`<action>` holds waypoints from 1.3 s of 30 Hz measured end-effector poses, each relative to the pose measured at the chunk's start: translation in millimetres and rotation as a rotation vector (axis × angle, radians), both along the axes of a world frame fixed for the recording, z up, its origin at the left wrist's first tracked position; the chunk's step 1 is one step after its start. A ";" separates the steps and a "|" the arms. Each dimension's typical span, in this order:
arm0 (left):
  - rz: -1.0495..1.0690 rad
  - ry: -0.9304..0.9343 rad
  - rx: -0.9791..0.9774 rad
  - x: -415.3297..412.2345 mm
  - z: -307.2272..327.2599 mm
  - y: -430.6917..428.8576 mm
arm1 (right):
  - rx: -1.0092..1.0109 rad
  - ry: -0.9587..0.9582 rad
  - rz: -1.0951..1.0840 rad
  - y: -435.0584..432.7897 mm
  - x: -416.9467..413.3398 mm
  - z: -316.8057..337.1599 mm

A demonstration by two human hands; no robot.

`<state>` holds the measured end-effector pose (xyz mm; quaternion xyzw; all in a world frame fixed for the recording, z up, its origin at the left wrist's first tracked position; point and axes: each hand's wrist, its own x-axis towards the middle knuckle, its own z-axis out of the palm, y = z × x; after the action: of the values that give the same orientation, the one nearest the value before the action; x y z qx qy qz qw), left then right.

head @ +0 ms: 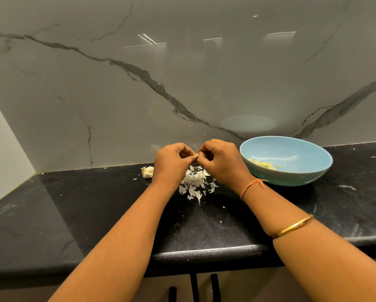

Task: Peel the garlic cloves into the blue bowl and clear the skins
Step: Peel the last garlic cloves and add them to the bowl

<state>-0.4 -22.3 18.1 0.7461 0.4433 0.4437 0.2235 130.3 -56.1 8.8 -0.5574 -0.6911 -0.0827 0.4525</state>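
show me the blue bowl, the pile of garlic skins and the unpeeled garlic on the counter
blue bowl (296, 178): head view, front outer wall
garlic skins (195, 181): head view, middle of the white heap
unpeeled garlic (148, 171): head view, centre of the pale bulb piece

clove (196, 155) pinched, skins (195, 182) piled, blue bowl (291, 175) beside

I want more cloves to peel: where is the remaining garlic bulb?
In the head view, the garlic bulb lies on the black counter near the backsplash, just left of the left hand.
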 end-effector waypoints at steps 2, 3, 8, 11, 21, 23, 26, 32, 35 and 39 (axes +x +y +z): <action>-0.023 -0.016 -0.006 -0.9 0.0 0.1 | 0.004 0.030 0.000 -0.9 0.3 0.9; -0.036 -0.032 -0.008 -1.3 -0.1 0.3 | 0.008 0.065 0.000 -1.4 0.1 1.5; -0.124 -0.156 -0.043 -1.0 1.3 -0.3 | -0.069 0.375 0.010 2.1 1.1 1.9; -0.122 -0.204 -0.047 -0.5 1.5 0.5 | -0.121 0.456 0.003 4.4 3.7 0.8; 0.008 -0.148 -0.002 -2.2 0.1 2.8 | -0.190 0.579 0.118 4.3 1.4 -1.5; 0.016 -0.138 0.010 -1.8 -0.3 3.3 | -0.204 0.601 0.157 3.0 -1.3 -0.4; 0.014 -0.131 0.027 -1.4 -1.3 4.3 | -0.207 0.593 0.161 4.0 -2.7 -0.8; -0.055 -0.152 -0.012 0.0 -1.2 3.3 | -0.182 0.636 0.176 5.1 -2.1 -2.3; -0.122 -0.197 -0.086 0.2 0.1 3.5 | -0.181 0.728 0.196 3.9 -1.3 -0.6; -0.168 -0.320 -0.206 -0.8 -0.9 6.1 | -0.189 0.788 0.222 2.2 -1.9 1.7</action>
<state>-1.3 -16.2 17.2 0.6736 0.3814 0.4888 0.4023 128.4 -53.9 10.5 -0.5076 -0.5254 0.2498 0.6355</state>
